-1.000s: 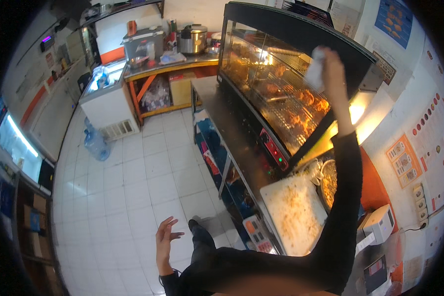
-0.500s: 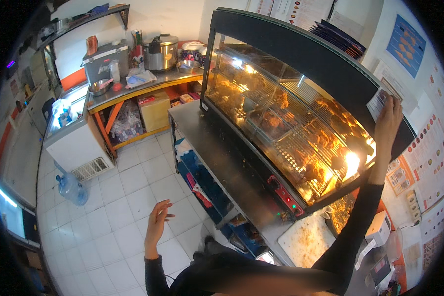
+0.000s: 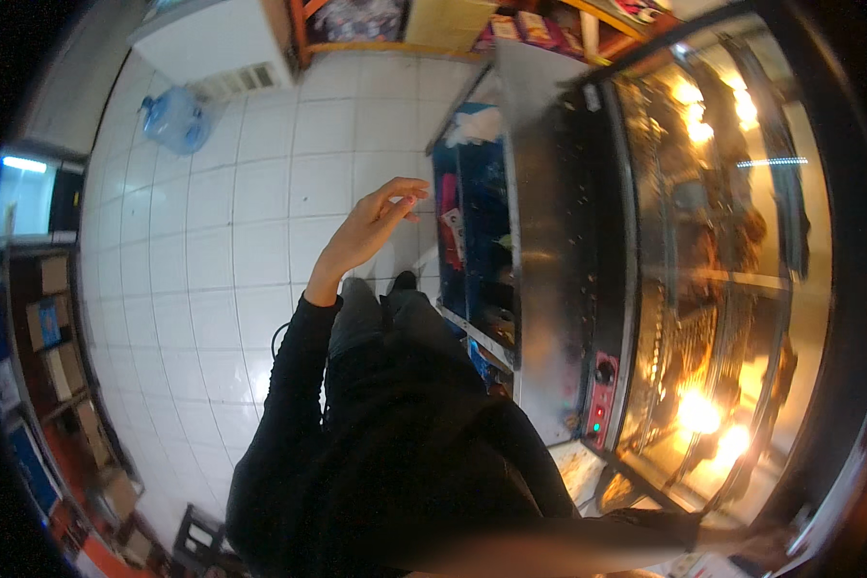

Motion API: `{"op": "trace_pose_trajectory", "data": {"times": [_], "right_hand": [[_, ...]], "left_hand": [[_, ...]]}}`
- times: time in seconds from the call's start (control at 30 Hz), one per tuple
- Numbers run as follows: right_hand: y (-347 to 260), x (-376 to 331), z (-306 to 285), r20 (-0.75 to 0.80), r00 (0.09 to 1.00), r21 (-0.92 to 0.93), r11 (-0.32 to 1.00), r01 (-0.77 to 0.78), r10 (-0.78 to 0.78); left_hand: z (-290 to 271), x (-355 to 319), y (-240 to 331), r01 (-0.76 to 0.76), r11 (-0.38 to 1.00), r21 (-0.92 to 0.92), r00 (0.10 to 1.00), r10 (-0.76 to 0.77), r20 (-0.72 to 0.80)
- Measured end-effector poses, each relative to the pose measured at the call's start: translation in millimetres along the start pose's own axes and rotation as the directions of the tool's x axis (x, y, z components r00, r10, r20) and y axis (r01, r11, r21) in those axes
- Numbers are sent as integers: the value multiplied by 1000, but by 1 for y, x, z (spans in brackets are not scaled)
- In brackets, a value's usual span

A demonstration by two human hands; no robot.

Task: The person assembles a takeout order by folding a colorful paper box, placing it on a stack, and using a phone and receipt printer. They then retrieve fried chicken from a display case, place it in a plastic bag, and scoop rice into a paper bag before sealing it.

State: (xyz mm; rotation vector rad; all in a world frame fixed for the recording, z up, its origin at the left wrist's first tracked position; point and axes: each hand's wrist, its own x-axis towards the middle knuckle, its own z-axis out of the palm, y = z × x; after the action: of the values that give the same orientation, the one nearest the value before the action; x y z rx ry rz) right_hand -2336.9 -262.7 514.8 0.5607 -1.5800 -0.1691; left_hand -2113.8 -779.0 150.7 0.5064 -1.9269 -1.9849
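My left hand (image 3: pixel 376 226) is raised over the tiled floor, short of the metal counter, with nothing in it. Its fingers are apart and loosely bent. At the lower right, my right hand (image 3: pixel 766 544) is dim and smeared, beside the near end of the glass food warmer (image 3: pixel 602 289). A small pale patch shows by its fingertips, too blurred to name. Behind the warmer's glass, browned pieces of food (image 3: pixel 703 250) lie on wire racks under bright lamps. A red control panel (image 3: pixel 600 409) with a dark knob sits at its near end.
A steel counter (image 3: pixel 554 318) carries the warmer, with packed blue shelves (image 3: pixel 482 231) below it. On the floor at the far left lies a clear blue water jug (image 3: pixel 175 120), near a white chest freezer (image 3: pixel 217 43). Shelves with boxes (image 3: pixel 63 366) line the left side.
The view has swung downward and turned, so the warmer now stands along the right. My right hand has gone from a pale card at the warmer's top edge to the lower right of view.
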Motion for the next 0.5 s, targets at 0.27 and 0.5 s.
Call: {"op": "trace_pose_trajectory", "data": {"times": [0.27, 0.5], "right_hand": [[-398, -160, 98, 782, 616, 584, 448, -677, -89], [-685, -477, 139, 686, 208, 494, 237, -837, -697]], "left_hand": [[-45, 77, -205, 236, 965, -118, 942, -257, -215], [-6, 157, -472, 387, 907, 168, 922, -376, -96]]}}
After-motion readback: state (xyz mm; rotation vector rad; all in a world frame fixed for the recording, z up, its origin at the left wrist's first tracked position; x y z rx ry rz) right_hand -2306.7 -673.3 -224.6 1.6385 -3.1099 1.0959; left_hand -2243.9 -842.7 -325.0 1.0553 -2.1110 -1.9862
